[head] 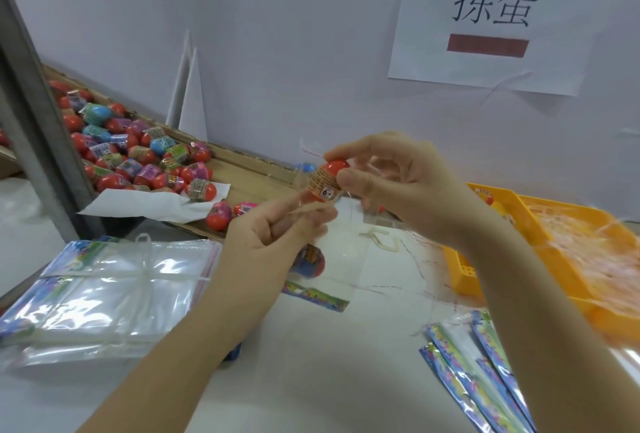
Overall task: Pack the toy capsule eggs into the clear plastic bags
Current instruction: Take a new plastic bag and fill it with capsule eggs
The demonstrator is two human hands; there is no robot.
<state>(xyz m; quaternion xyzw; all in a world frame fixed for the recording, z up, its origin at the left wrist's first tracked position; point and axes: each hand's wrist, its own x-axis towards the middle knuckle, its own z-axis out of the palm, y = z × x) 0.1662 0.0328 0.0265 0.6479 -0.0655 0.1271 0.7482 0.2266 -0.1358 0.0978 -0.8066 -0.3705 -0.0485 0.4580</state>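
My right hand (pixel 398 186) pinches a red capsule egg (pixel 327 181) with a tan printed wrap, held in the air at the mouth of a clear plastic bag (pixel 332 259). My left hand (pixel 277 235) pinches the bag's top edge just below the egg. The bag hangs down to the table, with another egg (pixel 310 261) showing through it and a coloured strip at its bottom. A heap of capsule eggs (pixel 138 155) in red, blue, pink and green lies in the cardboard tray (pixel 256 169) at the left.
A tied bundle of clear bags (pixel 104 294) lies at the front left. Several printed bags (pixel 485 363) fan out at the front right. An orange plastic basket (pixel 568 245) with filled bags stands at the right. A white sheet with a sign (pixel 491 24) backs the table.
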